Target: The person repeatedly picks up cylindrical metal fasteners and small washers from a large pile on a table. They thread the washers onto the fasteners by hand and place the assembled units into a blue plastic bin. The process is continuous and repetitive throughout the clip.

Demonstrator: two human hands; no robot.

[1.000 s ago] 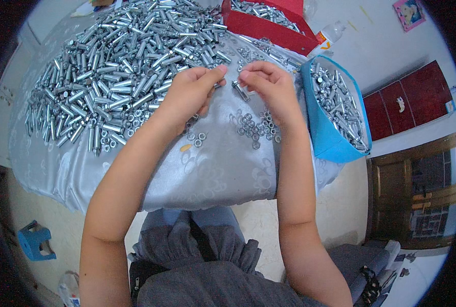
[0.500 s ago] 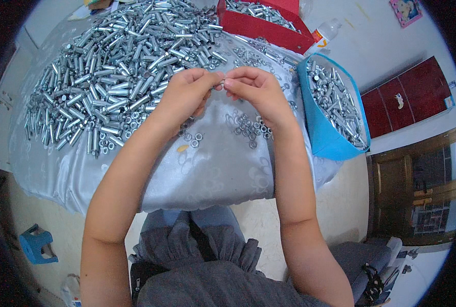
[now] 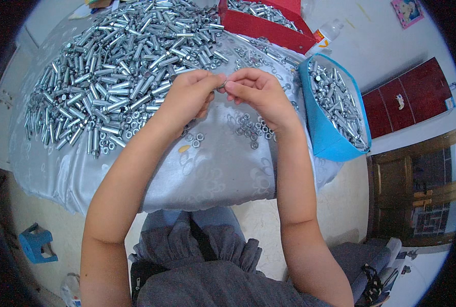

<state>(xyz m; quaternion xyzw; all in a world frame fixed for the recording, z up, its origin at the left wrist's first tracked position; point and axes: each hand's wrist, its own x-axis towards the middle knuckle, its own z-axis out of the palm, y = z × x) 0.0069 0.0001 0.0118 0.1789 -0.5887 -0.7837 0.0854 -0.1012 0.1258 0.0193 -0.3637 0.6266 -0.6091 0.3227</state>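
Observation:
Over the table my left hand [image 3: 189,96] and my right hand [image 3: 261,94] meet at the fingertips, both closed in a pinch. Between them is a small metal piece [image 3: 221,86], mostly covered by the fingers, so its exact kind is hard to make out. A broad heap of silver sleeve anchor bolts [image 3: 110,77] lies to the left of and beyond my left hand. Loose hex nuts [image 3: 195,139] sit by my left wrist. More nuts [image 3: 252,130] are gathered beside my right wrist, and washers [image 3: 248,57] lie scattered beyond the hands.
A blue fabric bin [image 3: 335,146] full of bolts stands at the table's right edge. Behind it are a red box [image 3: 238,23] with more metal parts and a white bottle [image 3: 330,29]. Shiny silver cloth [image 3: 202,174] covers the table. On the floor at left is a blue stool [image 3: 37,244].
The fingertips have shifted slightly around the small metal piece, with less of it showing between them. Both hands stay in nearly the same place.

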